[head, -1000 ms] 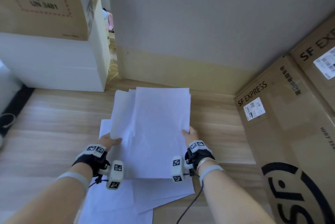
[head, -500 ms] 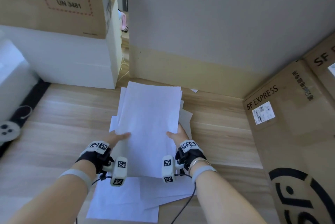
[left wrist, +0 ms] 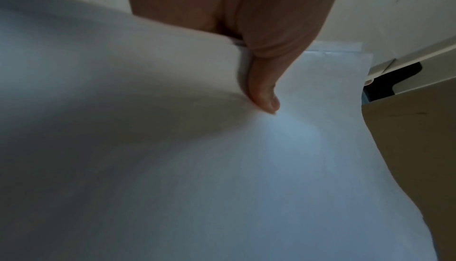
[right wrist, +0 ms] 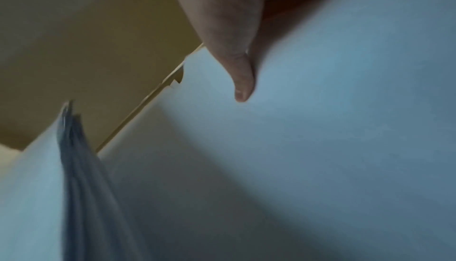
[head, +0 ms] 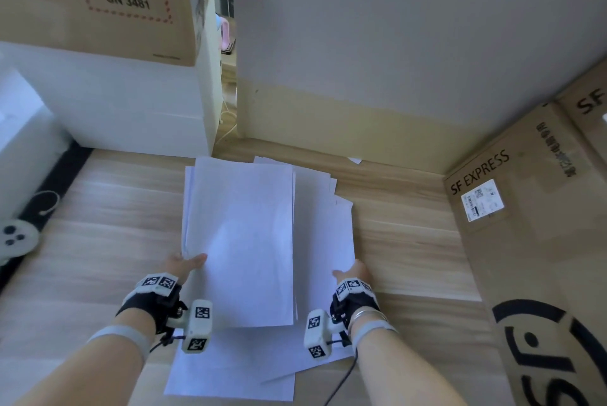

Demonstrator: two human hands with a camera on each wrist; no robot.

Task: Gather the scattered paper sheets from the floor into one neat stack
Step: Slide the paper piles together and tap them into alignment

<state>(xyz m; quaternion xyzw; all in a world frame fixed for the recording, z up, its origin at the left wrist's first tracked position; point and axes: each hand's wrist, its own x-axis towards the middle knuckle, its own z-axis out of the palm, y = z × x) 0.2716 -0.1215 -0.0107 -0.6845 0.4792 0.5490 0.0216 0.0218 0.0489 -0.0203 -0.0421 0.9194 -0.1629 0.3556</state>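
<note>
My left hand (head: 184, 266) pinched one paper bundle (head: 239, 241), my right hand (head: 353, 271) pinched another (head: 323, 225); uneven edges, so sheets could slip out.

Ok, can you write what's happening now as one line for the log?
left hand: grips held sheets | right hand: grips offset sheets | loose sheets: on floor | stack: not yet neat

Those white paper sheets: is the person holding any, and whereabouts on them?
Yes. The left hand pinches a bundle of white paper sheets at its left long edge; the right hand grips a second batch of white sheets at its right edge.
</note>
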